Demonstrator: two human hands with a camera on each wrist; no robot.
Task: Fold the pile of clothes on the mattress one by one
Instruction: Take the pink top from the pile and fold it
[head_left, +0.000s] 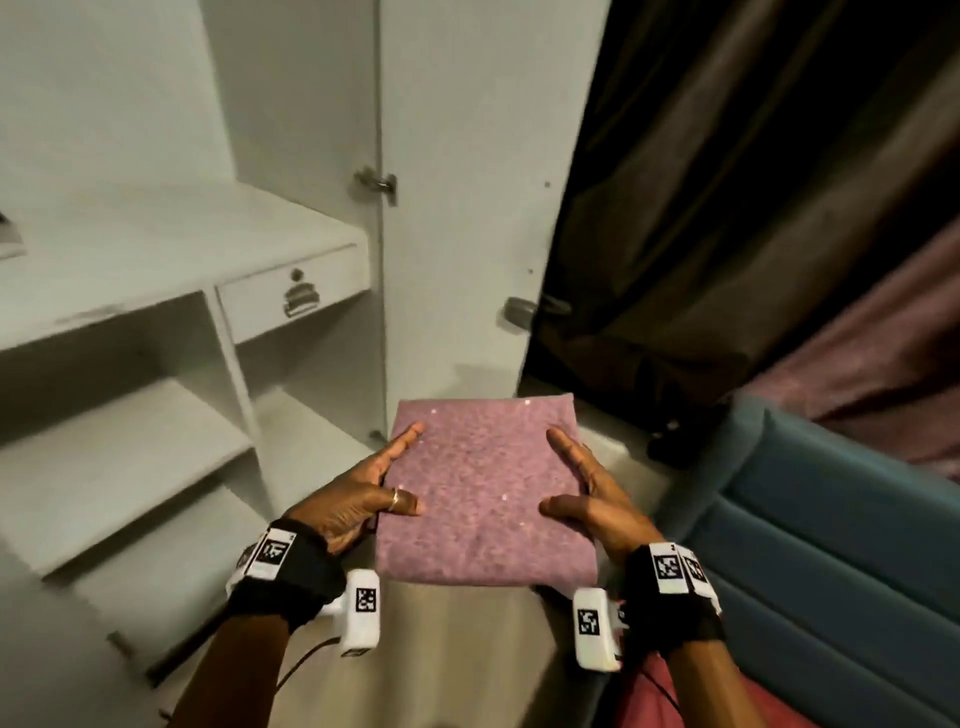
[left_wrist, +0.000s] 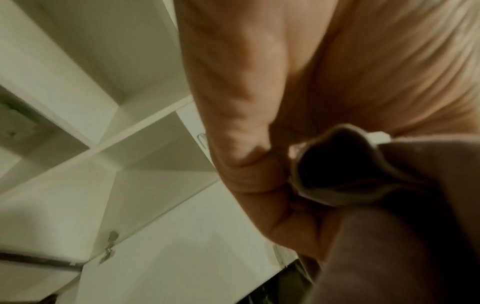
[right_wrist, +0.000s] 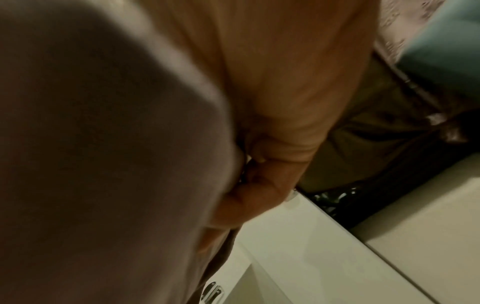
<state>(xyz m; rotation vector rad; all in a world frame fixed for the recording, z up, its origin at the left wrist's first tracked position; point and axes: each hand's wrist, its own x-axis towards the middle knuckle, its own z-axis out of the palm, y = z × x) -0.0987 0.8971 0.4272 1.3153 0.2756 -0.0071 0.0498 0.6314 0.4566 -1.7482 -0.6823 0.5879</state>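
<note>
A folded pink sparkly garment (head_left: 483, 488) is held flat in the air between both hands, in front of an open wardrobe. My left hand (head_left: 363, 493) grips its left edge, thumb on top, index finger along the top and the other fingers underneath. My right hand (head_left: 592, 493) grips the right edge the same way. In the left wrist view the curled fingers (left_wrist: 259, 144) press against the garment's folded edge (left_wrist: 402, 205). The right wrist view is blurred, with the garment (right_wrist: 103, 144) filling the left and my fingers (right_wrist: 272, 102) against it.
A white wardrobe stands open ahead, with bare shelves (head_left: 130, 452), a small drawer (head_left: 296, 299) and its door (head_left: 457, 208) swung out. A dark curtain (head_left: 727, 182) hangs at right. A teal padded bed edge (head_left: 831, 519) with pink cloth (head_left: 883, 364) lies to the right.
</note>
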